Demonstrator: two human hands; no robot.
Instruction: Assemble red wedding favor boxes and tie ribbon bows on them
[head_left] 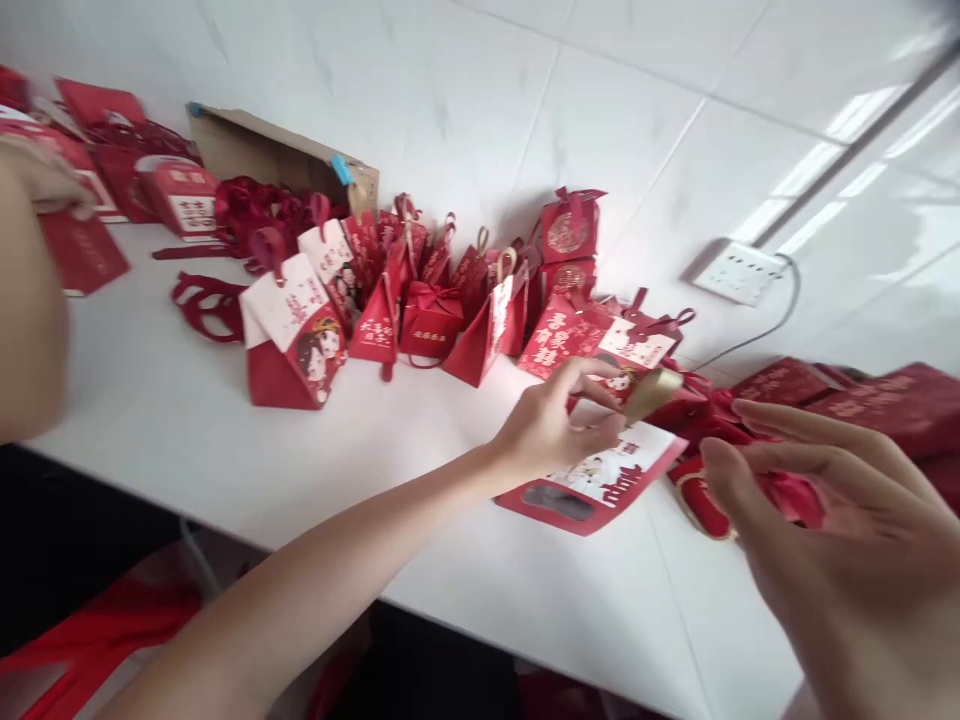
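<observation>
L hand (562, 415) pinches the gold ribbon (654, 393) just above the red/white box (604, 482) on the table (360, 435). R hand (832, 510) hangs half-curled nr it, thumb close to fingertips; can't tell from here if it's got anything. Red boxes (433, 325) behind, w/ carton (289, 165) at back.

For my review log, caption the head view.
Left hand at a gold ribbon above a box, right hand nearby, red boxes behind.
</observation>
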